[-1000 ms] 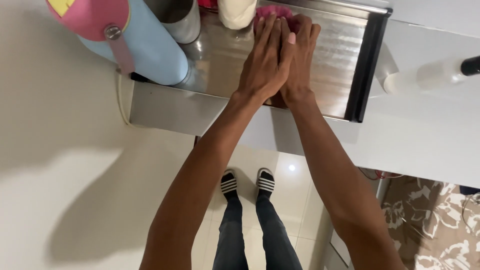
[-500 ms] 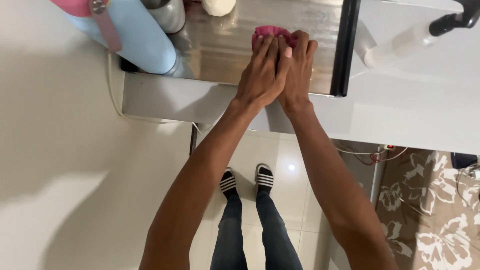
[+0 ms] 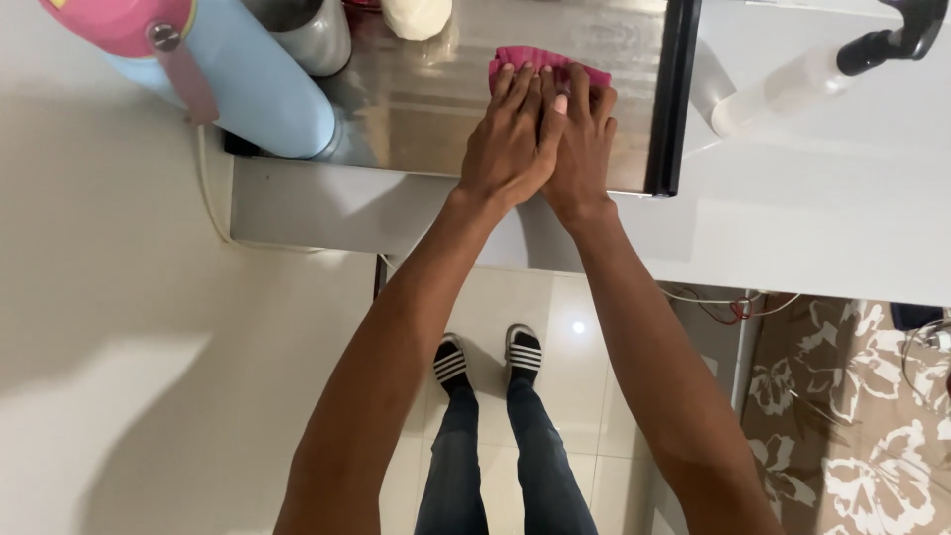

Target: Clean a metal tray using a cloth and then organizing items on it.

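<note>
A crumpled magenta cloth (image 3: 543,59) lies on the brushed stainless-steel tray (image 3: 436,109), toward that tray's right side and a little short of its black right edge strip (image 3: 672,99). Both hands lie flat on the cloth with fingers stretched out, pressing rather than gripping: the left hand (image 3: 507,139) lies partly over the right hand (image 3: 580,139), and only the far edge of the cloth shows past the fingertips.

At the tray's far left corner a tall light-blue bottle with a pink lid and pink strap (image 3: 238,79) leans over the rim. Just right of it on the tray stands a shiny steel cup (image 3: 307,35), and further right a cream rounded object (image 3: 416,15), cut off by the top of the view. Beyond the tray's black strip, on the white counter (image 3: 812,218), a clear spray bottle with a black nozzle (image 3: 792,84) lies on its side. Below the tray, the white tiled floor (image 3: 584,327) shows the person's striped black-and-white slippers (image 3: 487,359).
</note>
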